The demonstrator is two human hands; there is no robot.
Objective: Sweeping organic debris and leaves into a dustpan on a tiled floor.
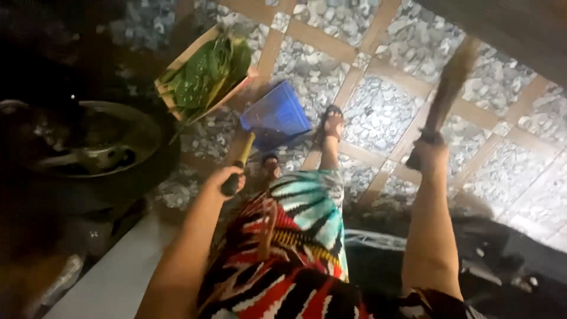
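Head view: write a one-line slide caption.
Left hand holds a blue dustpan, right hand a short broom, above a pebbled floor.

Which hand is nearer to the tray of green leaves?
Left. The left hand, holding the dustpan handle, is just below the tray of green leaves; the right hand is far right.

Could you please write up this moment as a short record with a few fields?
Left hand: grips the handle of a blue dustpan held low over the floor.
Right hand: holds a short hand broom, bristles pointing away.
Floor: pebble panels between tan strips.
Nearby: a box of green leaves; a dark metal pan at the left.
Feet: in sandals.
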